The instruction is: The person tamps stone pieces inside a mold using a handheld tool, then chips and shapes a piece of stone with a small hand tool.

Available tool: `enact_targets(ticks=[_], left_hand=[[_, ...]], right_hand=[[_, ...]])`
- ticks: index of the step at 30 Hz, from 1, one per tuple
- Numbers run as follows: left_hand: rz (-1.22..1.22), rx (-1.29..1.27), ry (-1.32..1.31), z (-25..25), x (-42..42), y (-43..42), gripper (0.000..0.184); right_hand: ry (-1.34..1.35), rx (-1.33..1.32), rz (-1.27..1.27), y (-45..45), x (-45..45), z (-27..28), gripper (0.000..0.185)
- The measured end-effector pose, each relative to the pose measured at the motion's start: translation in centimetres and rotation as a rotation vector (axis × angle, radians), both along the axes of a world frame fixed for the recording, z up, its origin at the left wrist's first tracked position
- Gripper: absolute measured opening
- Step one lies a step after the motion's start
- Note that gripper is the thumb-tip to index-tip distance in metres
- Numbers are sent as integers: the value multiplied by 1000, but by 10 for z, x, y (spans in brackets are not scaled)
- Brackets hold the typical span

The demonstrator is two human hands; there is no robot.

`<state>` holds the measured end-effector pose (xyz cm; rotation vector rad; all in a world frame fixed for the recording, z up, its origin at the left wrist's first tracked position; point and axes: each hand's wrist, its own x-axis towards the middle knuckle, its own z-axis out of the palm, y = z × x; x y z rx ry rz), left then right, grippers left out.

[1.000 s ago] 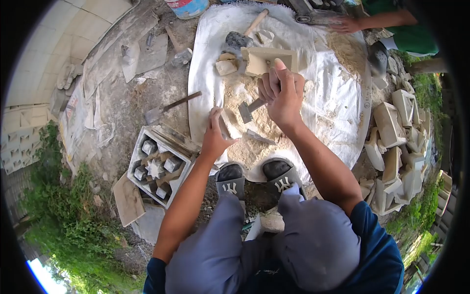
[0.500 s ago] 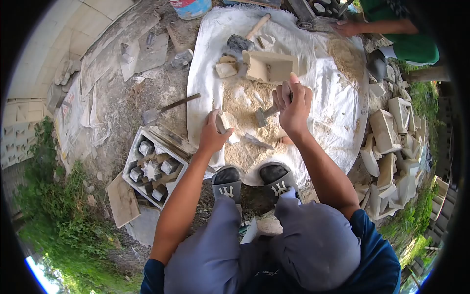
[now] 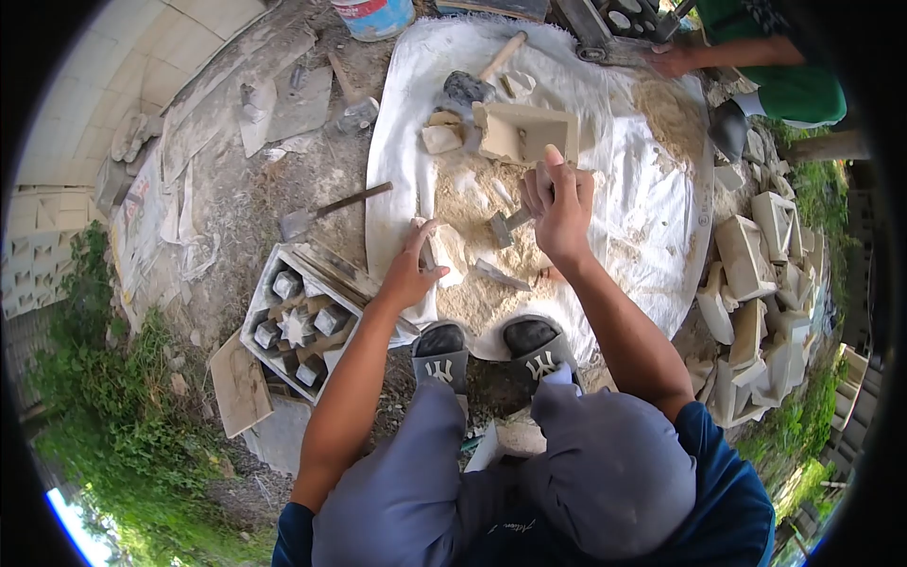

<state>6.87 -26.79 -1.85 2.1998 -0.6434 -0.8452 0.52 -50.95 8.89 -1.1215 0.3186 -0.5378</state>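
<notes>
My left hand (image 3: 412, 272) grips a pale stone block (image 3: 444, 253) from its left side, down on the white sheet (image 3: 389, 194). A hammer (image 3: 504, 227) is in my right hand (image 3: 564, 213), its fingers wrapped round the handle and the thumb pointing up. The hammer head hangs over pale powder, a little right of the block. A flat metal piece (image 3: 501, 275) lies on the powder below the hammer. Beyond my right hand rests a hollow, box-shaped pale block (image 3: 525, 132) with a broken edge.
A mallet (image 3: 470, 87) and broken pieces (image 3: 441, 133) lie at the back. At left are another hammer (image 3: 356, 114), a chisel-like tool (image 3: 333, 208) and a mould (image 3: 300, 323). Hollow blocks (image 3: 744, 257) are piled right. A co-worker's hand (image 3: 671, 60) touches a metal frame at upper right.
My right hand and the hammer have moved slightly right and down. The block has shifted and turned, and my left hand has changed its hold on it.
</notes>
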Motion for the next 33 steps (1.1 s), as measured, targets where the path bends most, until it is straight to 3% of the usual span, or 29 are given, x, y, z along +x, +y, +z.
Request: enact_targets(ticks=[3, 8, 16, 19, 23, 30, 33], left_hand=[[-33, -52, 115, 3, 1, 7, 88], [-41, -61, -1, -3, -2, 4, 97], [10, 6, 80, -9, -3, 3, 109], [58, 15, 92, -11, -8, 3, 102], [69, 22, -90, -24, -4, -8, 94], [46, 239, -82, -20, -1, -9, 90], [53, 240, -76, -21, -2, -12, 87]], right_hand=[[-30, -2, 14, -1, 0, -3, 59], [-44, 20, 15, 2, 5, 3, 58], [-216, 17, 132, 5, 2, 60, 57], [-239, 71, 170, 19, 2, 39, 55], [-158, 15, 189, 33, 3, 7, 52], [-155, 134, 76, 25, -7, 42, 56], [-120, 164, 86, 35, -6, 10, 54]])
